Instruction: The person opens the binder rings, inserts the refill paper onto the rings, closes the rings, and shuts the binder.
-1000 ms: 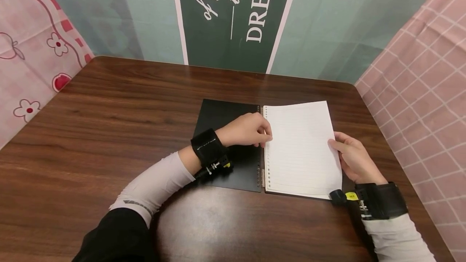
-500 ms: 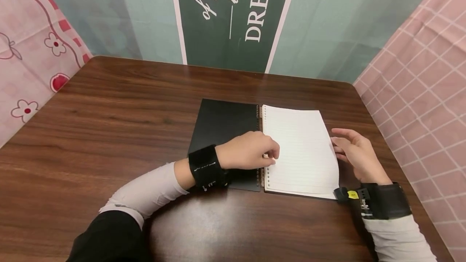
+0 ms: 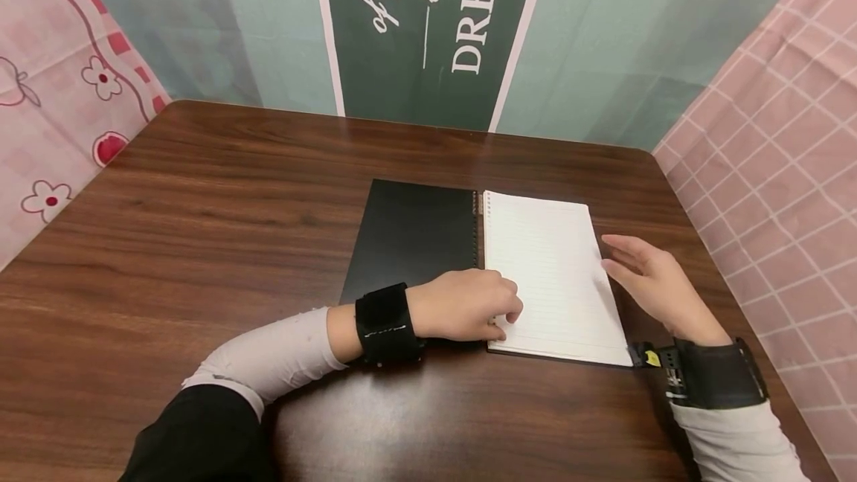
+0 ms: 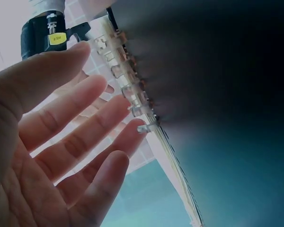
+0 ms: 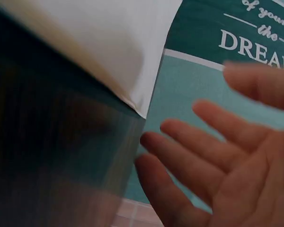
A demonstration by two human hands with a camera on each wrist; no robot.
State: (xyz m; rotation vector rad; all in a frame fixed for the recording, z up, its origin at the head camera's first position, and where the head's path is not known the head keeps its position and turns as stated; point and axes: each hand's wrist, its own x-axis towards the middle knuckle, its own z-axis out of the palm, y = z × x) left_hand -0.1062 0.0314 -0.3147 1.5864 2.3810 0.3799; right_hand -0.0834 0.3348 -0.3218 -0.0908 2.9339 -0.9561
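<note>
An open loose-leaf notebook lies on the table, its black cover (image 3: 422,233) folded out to the left and its lined white paper (image 3: 552,266) on the right. My left hand (image 3: 469,307) is over the lower part of the spine, fingers loosely bent. In the left wrist view, its fingertips are right at the binder rings (image 4: 127,82), thumb apart from the fingers. My right hand (image 3: 656,285) hovers just off the paper's right edge. The right wrist view shows its fingers spread with nothing between them, beside the page corner (image 5: 141,111).
The brown wooden table (image 3: 201,244) extends around the notebook. A green cloth with lettering (image 3: 428,36) hangs behind it, a pink checked cloth (image 3: 790,169) on the right and a pink patterned cloth (image 3: 60,95) on the left. Both wrists carry black camera straps (image 3: 384,326).
My left hand has slid down the spine toward the near end. My right hand has let go of the paper's right edge, and the lifted sheets now lie flat.
</note>
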